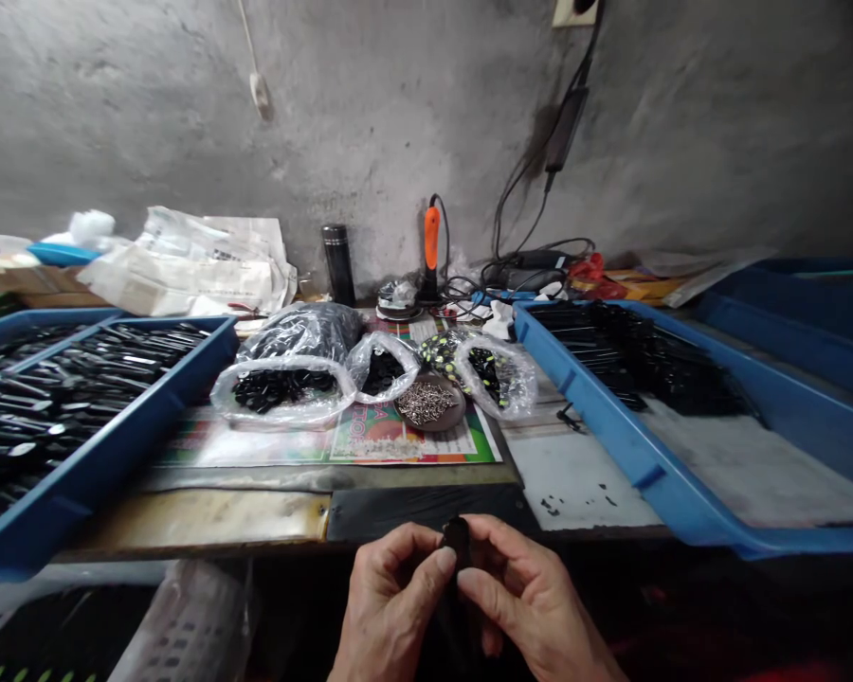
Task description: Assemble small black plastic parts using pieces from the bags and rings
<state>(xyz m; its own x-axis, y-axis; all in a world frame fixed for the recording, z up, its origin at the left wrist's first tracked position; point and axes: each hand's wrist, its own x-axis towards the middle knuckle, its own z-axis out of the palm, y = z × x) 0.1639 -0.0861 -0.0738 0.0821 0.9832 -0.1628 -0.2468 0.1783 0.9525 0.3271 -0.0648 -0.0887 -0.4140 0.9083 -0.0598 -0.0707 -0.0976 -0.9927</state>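
- A rough, stained grey plaster wall (398, 123) is set behind a cluttered workbench (426, 511), whose near edge is faced with mismatched strips, one dark and one yellowish.
- Above that dark strip's near side, just off the bench edge, a small dark piece (457, 537) is held up between two bare hands.
- By the left hand (394, 599) the piece is pinched between thumb and bent forefinger; by the right hand (533, 597) it is gripped from the other side with the fingertips. The lower fingers are partly hidden, so their hold cannot be told.
- The step in hand is judged to be close two-handed fingertip work on this piece; a steady, even pinch from both sides seems to be called for next.
- The piece looks matt and rounded at the top; its lower part is lost in shadow.
- On a glossy printed sheet (370, 453), shiny metal screws (426, 400) are heaped in a round, shallow dish (437, 424), near crinkled clear bags (516, 388) filled with small black parts.
- Long, glossy black parts are piled in the smooth blue plastic left tray (135, 445); slim dark ones are stacked in the right tray (597, 426).
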